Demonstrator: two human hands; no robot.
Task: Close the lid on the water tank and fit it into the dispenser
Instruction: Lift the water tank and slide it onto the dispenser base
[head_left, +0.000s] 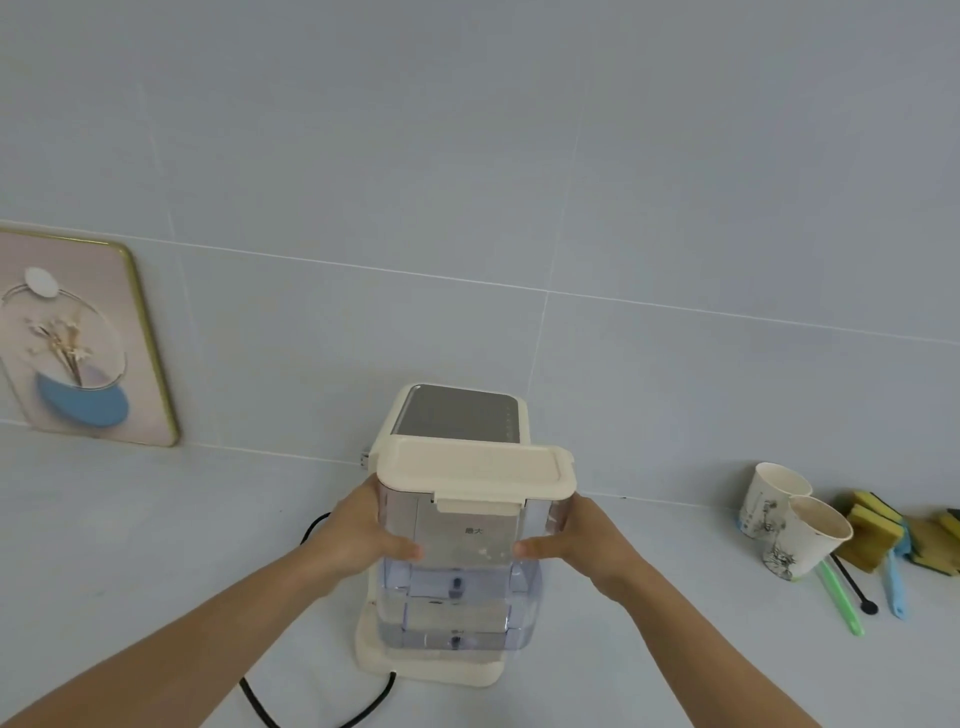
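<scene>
Pale tiled surface (156, 519) and wall framed the water tank (460, 577), lid (475, 470) shut, poised over the dispenser (457, 415) base. Left hand (363, 540) and right hand (576, 545) clasped its sides, likely steadying its descent. Paper cups (795, 525) stood well right of the dispenser.

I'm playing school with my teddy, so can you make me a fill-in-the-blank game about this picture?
1. The left hand and right hand hold the clear water ____.
2. The cream lid on top of it is ____.
3. Two paper ____ stand on the counter to the right.
4. The picture leaning on the wall has a ____ frame.

Missing words: tank; closed; cups; gold
</scene>
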